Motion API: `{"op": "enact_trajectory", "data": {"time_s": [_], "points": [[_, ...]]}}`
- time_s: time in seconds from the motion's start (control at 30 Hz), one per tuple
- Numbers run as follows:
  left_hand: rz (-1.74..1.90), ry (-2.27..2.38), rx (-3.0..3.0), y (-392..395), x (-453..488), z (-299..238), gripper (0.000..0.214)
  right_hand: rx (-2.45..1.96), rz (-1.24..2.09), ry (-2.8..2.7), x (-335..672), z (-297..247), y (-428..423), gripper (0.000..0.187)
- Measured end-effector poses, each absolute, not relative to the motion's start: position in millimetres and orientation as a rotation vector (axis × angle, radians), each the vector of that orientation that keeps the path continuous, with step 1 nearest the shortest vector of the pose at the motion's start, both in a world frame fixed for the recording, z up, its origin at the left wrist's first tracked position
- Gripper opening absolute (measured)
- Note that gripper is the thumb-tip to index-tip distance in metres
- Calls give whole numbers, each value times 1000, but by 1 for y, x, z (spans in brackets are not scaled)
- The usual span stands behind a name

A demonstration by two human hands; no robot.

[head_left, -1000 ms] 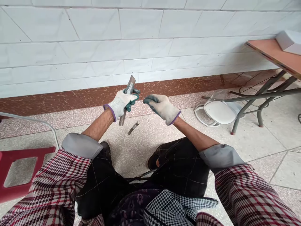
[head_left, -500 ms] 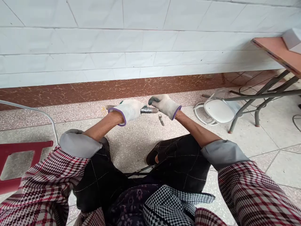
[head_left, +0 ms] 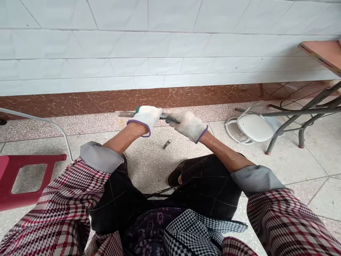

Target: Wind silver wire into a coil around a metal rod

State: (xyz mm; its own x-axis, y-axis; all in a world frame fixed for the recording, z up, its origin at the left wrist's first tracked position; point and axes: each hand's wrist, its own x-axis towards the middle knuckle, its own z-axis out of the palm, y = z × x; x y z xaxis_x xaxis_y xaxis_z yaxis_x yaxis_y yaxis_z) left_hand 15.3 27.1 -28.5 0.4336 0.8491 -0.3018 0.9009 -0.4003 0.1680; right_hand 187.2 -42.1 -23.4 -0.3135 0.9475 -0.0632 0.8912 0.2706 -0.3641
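Note:
A metal rod wrapped in tight coils of wire lies level in front of me. My left hand, in a white knit glove with a purple cuff and green coated fingers, grips it around the middle. My right hand, gloved the same way, closes on the rod's right end beside the coils. A short metal stub lies on the speckled floor just below and between my hands.
A white chair lies tipped on the floor at the right, under a folding table. A red plastic stool stands at the left. A curved pale tube runs along the left. The white tiled wall has a brown skirting.
The rod has swung from upright in my left hand to lying level. My hands have drawn closer together, and my right hand now closes on the rod.

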Motion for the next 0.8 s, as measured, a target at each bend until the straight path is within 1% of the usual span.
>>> {"op": "enact_trajectory", "data": {"time_s": [0.1, 0.23, 0.37, 0.43, 0.53, 0.6, 0.67, 0.7, 0.8], "points": [[-406, 1327, 2571, 20, 21, -25, 29, -1669, 570, -2209, 203, -21, -33, 20], [-211, 1222, 2459, 7, 20, -10, 28, -1559, 810, -1843, 217, -24, -24, 17], [-68, 1357, 2164, 0, 13, 0, 28, -1552, 1088, -1606, 212, -29, -24, 17], [-50, 1395, 2126, -1, 10, 3, 31, -1544, 1149, -1552, 208, -33, -25, 17], [-4, 1416, 2130, 4, 9, 2, 34, -1565, 1087, -1574, 203, -39, -27, 17], [53, 1416, 2173, 12, 8, -1, 34, -1595, 991, -1730, 196, -40, -30, 16], [89, 1415, 2282, 22, 8, -8, 30, -1613, 881, -2018, 187, -37, -32, 18], [43, 1438, 2342, 27, 7, -12, 30, -1643, 808, -2150, 184, -33, -31, 19], [-305, 1466, 2506, 35, 11, -25, 32, -1787, 543, -2399, 187, -21, -26, 21]]}}
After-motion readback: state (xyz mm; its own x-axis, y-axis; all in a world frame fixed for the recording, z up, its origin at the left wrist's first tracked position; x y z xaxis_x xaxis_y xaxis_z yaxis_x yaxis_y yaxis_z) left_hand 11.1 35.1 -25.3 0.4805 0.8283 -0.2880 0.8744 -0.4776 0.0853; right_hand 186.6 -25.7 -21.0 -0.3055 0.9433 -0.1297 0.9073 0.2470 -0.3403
